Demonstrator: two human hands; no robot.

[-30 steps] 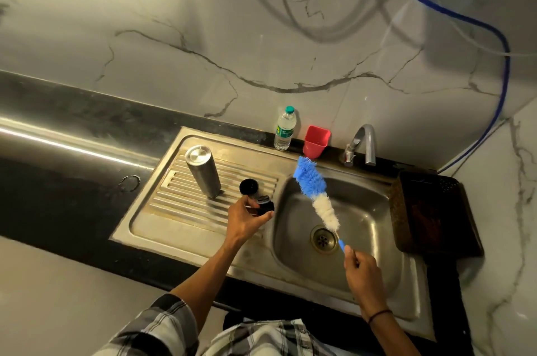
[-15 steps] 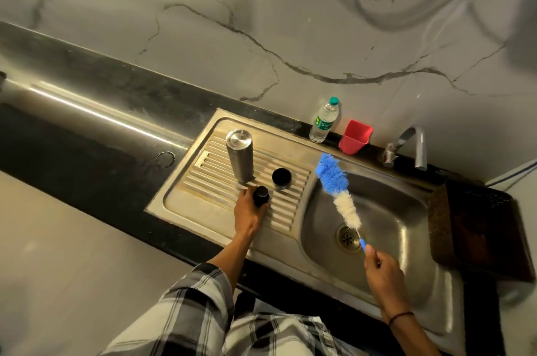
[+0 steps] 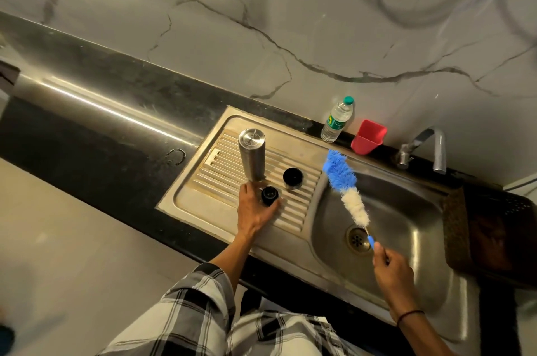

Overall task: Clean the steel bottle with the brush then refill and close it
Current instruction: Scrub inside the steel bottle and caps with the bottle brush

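Left hand [image 3: 255,212] holds a small black stopper [image 3: 269,195] on the drainboard by the upturned cylindrical steel bottle [image 3: 251,158] — right hand [image 3: 390,270] gripping the blue-and-white bottle brush [image 3: 345,187] — scrubbing seemingly done, refilling and closing remain.

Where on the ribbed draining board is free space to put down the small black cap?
Free: ribs behind the black cup-shaped lid, toward the sink basin. Crowded: near the upturned steel bottle, where the left hand holds the small black cap.
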